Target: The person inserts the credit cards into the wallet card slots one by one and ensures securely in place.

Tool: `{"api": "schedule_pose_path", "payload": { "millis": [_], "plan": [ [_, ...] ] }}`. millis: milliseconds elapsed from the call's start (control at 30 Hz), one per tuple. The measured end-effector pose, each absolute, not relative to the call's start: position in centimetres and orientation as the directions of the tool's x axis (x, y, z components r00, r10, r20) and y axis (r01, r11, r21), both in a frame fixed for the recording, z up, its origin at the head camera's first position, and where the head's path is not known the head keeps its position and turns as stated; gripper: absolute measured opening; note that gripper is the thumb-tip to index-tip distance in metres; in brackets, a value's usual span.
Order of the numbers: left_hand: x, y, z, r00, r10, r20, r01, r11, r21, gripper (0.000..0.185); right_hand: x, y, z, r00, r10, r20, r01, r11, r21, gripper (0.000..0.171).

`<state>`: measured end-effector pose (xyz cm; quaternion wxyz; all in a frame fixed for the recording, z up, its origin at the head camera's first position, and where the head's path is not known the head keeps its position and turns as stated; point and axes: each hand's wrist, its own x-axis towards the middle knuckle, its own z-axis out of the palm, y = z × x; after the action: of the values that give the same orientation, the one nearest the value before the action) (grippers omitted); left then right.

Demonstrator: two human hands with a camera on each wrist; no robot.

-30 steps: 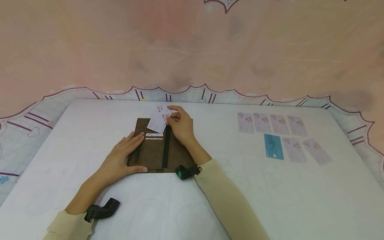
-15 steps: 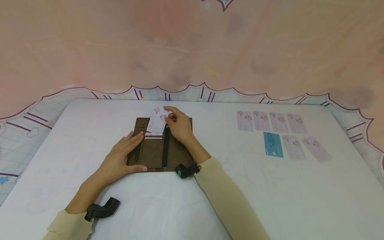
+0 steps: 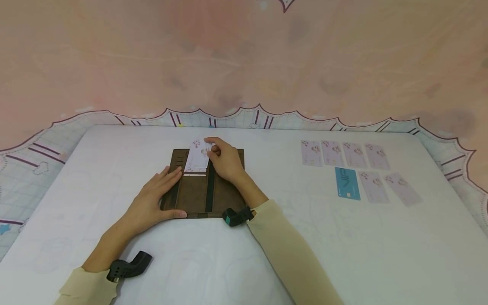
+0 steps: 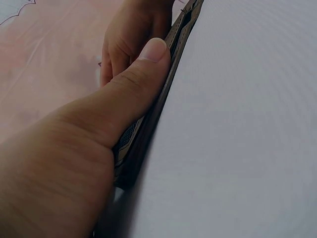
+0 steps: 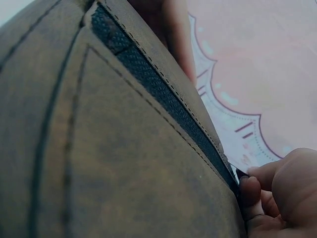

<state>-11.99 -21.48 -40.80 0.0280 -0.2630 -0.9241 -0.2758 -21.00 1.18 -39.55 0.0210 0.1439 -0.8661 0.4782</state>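
Observation:
A brown card wallet (image 3: 198, 190) lies open on the white table (image 3: 244, 254). My left hand (image 3: 152, 201) rests flat on its left half, thumb along the near edge; in the left wrist view the thumb (image 4: 133, 89) presses the wallet's edge (image 4: 148, 129). My right hand (image 3: 225, 159) pinches a pale lilac card (image 3: 198, 159) whose lower end sits at a slot in the wallet's upper left panel. In the right wrist view the wallet's leather (image 5: 99, 148) fills the picture and curled fingers (image 5: 277, 193) show at lower right; the card is hidden there.
To the right lie several lilac cards (image 3: 345, 154) in a row, a blue card (image 3: 347, 183) below them, and two more lilac cards (image 3: 389, 188). A patterned cloth (image 3: 30, 156) borders the table, with a pink surface (image 3: 244, 55) beyond.
My right hand has moved the lilac card down and left, from tilted above the wallet to upright against the upper slot. The left hand has not moved.

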Motion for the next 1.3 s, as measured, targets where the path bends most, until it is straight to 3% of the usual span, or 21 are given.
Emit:
{"api": "schedule_pose_path", "payload": {
  "millis": [433,1300],
  "plan": [
    [-11.88,-21.52,-40.85,-0.866,0.463,0.187,0.489,0.713,0.502,0.100,-20.75,0.93,-39.15,-0.946,-0.288,0.152,-0.295,0.563,-0.772,0.036],
    [-11.87,-21.42,-40.67,-0.858,0.474,0.197,0.504,0.705,0.499,0.100,-20.54,1.28,-39.17,-0.912,-0.378,0.161,-0.360,0.544,-0.758,0.032]
  ]
}}
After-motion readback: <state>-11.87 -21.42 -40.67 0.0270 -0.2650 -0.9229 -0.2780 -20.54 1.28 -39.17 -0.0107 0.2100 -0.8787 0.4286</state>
